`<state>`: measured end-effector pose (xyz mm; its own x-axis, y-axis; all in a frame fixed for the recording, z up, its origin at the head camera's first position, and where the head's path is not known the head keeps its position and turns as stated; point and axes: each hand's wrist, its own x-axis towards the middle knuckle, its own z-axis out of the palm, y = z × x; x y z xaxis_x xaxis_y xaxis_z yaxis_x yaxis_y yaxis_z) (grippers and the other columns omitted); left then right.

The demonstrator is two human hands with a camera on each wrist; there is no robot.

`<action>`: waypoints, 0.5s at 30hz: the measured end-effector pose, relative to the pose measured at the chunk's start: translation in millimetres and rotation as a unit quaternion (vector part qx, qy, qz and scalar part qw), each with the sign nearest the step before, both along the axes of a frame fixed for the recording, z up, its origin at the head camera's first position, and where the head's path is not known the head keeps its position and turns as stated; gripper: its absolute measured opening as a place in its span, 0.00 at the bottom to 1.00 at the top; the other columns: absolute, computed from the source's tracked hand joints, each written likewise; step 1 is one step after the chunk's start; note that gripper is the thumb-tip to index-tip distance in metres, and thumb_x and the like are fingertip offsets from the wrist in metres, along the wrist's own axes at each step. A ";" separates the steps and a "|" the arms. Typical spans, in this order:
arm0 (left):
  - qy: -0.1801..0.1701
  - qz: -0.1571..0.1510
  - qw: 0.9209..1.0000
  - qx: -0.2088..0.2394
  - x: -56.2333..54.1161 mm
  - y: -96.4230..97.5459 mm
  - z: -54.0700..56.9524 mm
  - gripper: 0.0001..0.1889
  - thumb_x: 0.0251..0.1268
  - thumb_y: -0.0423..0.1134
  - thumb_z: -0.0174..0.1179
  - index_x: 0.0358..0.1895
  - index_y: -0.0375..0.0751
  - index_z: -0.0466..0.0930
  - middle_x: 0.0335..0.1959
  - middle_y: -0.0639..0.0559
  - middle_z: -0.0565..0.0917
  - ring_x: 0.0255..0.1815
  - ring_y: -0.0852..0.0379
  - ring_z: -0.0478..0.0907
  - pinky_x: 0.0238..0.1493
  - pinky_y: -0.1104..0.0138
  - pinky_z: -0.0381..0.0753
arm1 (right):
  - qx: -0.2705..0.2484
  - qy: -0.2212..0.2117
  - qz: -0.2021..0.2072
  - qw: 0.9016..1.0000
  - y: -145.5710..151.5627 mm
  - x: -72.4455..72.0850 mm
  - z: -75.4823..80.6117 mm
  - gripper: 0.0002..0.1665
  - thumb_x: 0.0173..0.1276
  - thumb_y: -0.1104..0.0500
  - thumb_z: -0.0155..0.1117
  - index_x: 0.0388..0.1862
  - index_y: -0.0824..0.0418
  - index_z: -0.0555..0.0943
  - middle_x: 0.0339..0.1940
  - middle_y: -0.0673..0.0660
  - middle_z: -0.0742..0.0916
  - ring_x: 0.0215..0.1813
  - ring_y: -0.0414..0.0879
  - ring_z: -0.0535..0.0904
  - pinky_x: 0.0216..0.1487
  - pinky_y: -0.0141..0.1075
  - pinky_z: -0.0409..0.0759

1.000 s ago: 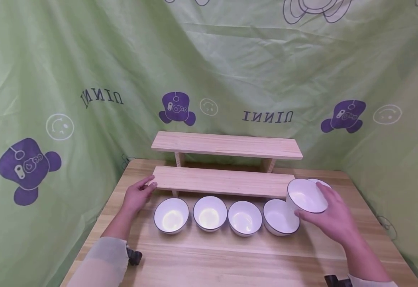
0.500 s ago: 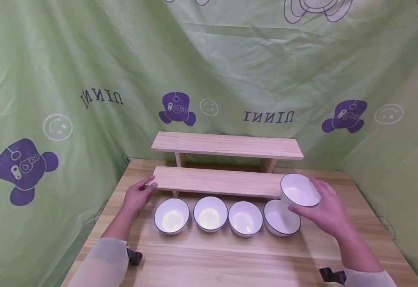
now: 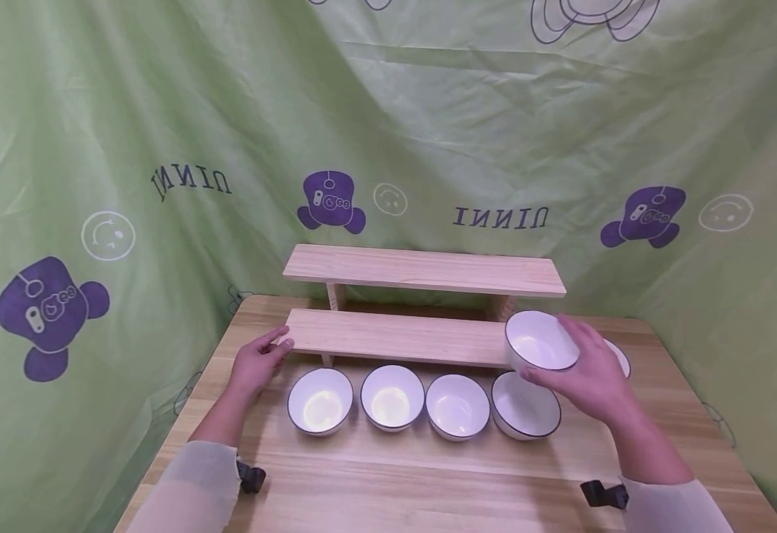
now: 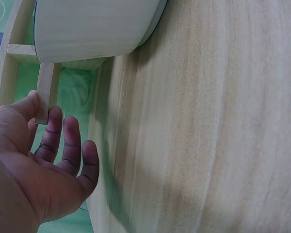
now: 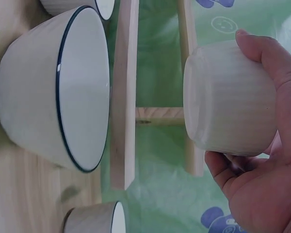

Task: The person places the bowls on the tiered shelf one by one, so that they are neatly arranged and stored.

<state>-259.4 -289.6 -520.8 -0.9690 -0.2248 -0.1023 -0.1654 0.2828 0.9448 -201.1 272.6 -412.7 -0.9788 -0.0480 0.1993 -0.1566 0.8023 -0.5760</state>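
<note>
My right hand (image 3: 588, 374) grips a white bowl (image 3: 538, 342) with a dark rim, upright above the right end of the lower board of a two-tier wooden shelf (image 3: 395, 337). In the right wrist view the thumb and fingers span the side of this bowl (image 5: 233, 97), its base facing the shelf. At the shelf's left end my left hand (image 3: 257, 363) pinches the lower board between thumb and index finger; the left wrist view shows the other fingers loosely bent beside the board end (image 4: 46, 92).
Several matching bowls stand in a row on the wooden table before the shelf, from a left one (image 3: 320, 401) to a right one (image 3: 526, 405). Another bowl (image 3: 620, 358) is partly hidden behind my right hand. A green printed curtain (image 3: 421, 133) hangs behind the table.
My right hand has carried the bowl left and slightly up, from beside the shelf to over its lower board's right end. The left hand has stayed at the board's left end.
</note>
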 end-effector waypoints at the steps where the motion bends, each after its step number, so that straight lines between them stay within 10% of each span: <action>1: 0.000 0.000 1.000 -0.001 0.1 0.1 0.1 0.30 0.68 0.52 0.70 0.71 0.48 0.78 0.35 0.51 0.82 0.34 0.57 0.78 0.32 0.67 0.82 | 0.001 -0.002 0.002 1.000 -1.3 -1.2 0.5 0.72 0.49 0.34 0.85 0.83 0.65 0.59 0.74 0.78 0.67 0.70 0.79 0.64 0.61 0.75 0.67; 15: 0.005 -0.002 1.000 -0.007 0.9 0.5 2.1 0.30 0.68 0.52 0.71 0.71 0.47 0.79 0.35 0.49 0.82 0.36 0.51 0.79 0.33 0.65 0.83 | -0.009 -0.003 0.023 1.000 -18.1 -19.2 7.1 0.73 0.48 0.31 0.84 0.83 0.64 0.59 0.76 0.76 0.66 0.73 0.78 0.63 0.66 0.73 0.64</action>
